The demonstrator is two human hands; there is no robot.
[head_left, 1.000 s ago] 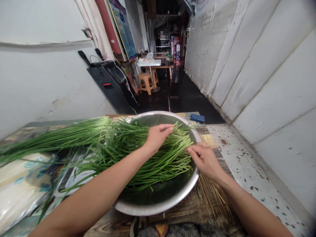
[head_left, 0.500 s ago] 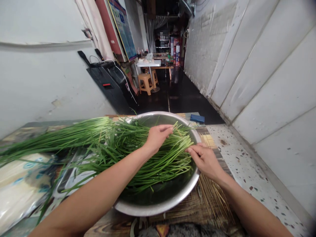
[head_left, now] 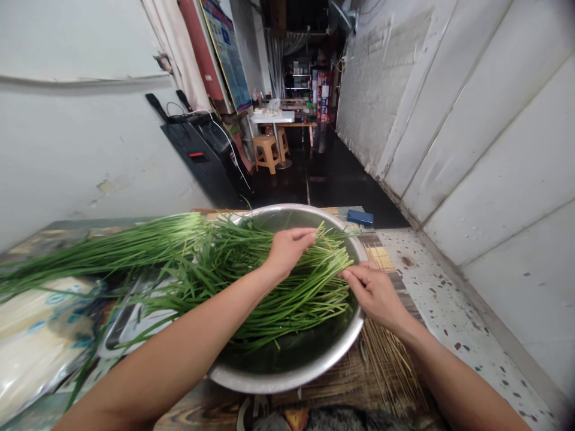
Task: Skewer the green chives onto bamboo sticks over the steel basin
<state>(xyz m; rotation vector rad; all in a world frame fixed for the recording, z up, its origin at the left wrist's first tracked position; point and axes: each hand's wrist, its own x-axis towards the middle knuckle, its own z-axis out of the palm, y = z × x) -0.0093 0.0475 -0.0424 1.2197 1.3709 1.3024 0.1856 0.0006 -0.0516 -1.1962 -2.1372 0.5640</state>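
A large metal basin [head_left: 287, 381] holds a heap of green garlic chives [head_left: 287, 299], their pale cut ends pointing right. Above the far right of the heap is my left hand [head_left: 290, 251], thumb and fingers pinched on chive stems near their ends. My right hand [head_left: 372, 291] is closed at the basin's right rim, its fingertips pinching the pale stem ends. Whether a thin stick is also between the fingers is too small to tell. Leafy tips hang over the basin's left side.
More chives [head_left: 130, 242] lie on the table at left, behind a plastic bag of pale contents [head_left: 40, 335]. A tray [head_left: 121, 326] sits partly under the leaves. Thin bamboo skewers [head_left: 389, 359] lie right of the basin. Beyond it is a blue box [head_left: 360, 216].
Both hands keep nearly the same place and grip on the chives. The view has shifted very slightly.
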